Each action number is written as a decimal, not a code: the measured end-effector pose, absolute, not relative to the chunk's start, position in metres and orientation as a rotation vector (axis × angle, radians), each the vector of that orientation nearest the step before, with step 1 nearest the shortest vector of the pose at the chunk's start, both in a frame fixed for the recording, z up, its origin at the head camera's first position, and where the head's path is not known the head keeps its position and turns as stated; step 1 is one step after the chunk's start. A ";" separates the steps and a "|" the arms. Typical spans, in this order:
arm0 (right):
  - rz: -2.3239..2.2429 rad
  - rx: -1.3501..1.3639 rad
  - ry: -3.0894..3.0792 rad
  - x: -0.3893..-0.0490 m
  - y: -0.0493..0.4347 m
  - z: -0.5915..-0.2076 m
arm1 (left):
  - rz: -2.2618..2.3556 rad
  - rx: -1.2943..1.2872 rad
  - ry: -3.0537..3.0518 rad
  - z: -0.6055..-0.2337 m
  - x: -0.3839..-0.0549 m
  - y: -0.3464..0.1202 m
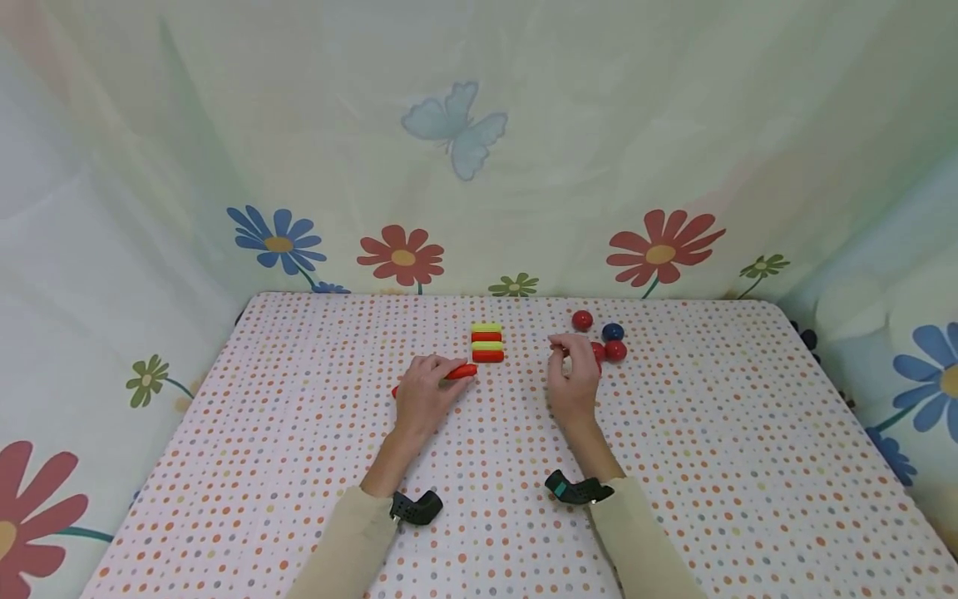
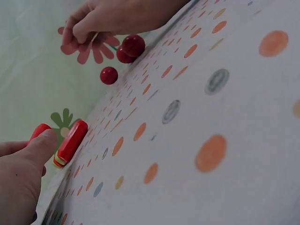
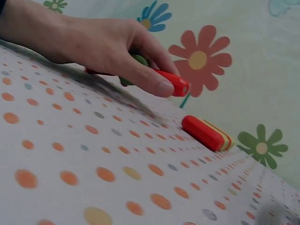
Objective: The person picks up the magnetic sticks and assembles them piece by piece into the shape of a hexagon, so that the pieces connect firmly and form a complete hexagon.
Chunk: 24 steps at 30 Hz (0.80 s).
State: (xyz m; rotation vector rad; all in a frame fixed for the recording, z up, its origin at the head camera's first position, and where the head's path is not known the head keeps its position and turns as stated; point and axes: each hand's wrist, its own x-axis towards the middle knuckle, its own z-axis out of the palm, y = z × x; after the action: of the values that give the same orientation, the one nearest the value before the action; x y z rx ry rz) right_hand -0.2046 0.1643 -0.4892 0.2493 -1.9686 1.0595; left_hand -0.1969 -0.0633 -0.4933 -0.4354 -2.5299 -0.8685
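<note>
My left hand (image 1: 425,393) pinches a red rounded bar (image 1: 461,372) between thumb and fingers. Another bit of red (image 1: 394,391) shows on the hand's far side. A dark green piece (image 3: 140,60) peeks out between those fingers in the right wrist view. Just beyond lies a row of short bars (image 1: 487,343), red and yellow by turns. My right hand (image 1: 575,383) hovers by the red balls (image 1: 615,350), its fingers loosely bent, with nothing visible in their grasp. It partly covers some red balls. A dark blue ball (image 1: 612,332) sits behind them.
One red ball (image 1: 582,319) lies farther back, near the rear edge of the table (image 1: 674,466) with its dotted cloth. A flowered curtain (image 1: 569,166) hangs behind the table and along both sides. Small dark objects (image 1: 808,339) show beyond the right edge.
</note>
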 end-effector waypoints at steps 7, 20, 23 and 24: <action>0.972 0.052 -1.959 -0.210 0.199 -0.487 | -0.842 -0.441 -2.501 -0.497 -0.197 -0.063; 1.039 -0.244 -2.329 -0.216 0.250 -0.489 | -0.820 -0.477 -2.476 -0.497 -0.198 -0.063; 1.057 -0.275 -2.466 -0.217 0.249 -0.488 | -0.827 -0.463 -2.500 -0.497 -0.198 -0.064; 1.056 -0.286 -2.500 -0.217 0.248 -0.488 | -0.827 -0.459 -2.506 -0.498 -0.197 -0.064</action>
State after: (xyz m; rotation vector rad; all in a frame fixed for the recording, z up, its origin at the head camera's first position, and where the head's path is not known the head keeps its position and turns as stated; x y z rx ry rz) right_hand -0.2165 0.2482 -0.4884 -0.2865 -2.4999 1.0556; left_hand -0.1973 -0.0642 -0.4977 -0.4591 -2.5061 -0.8274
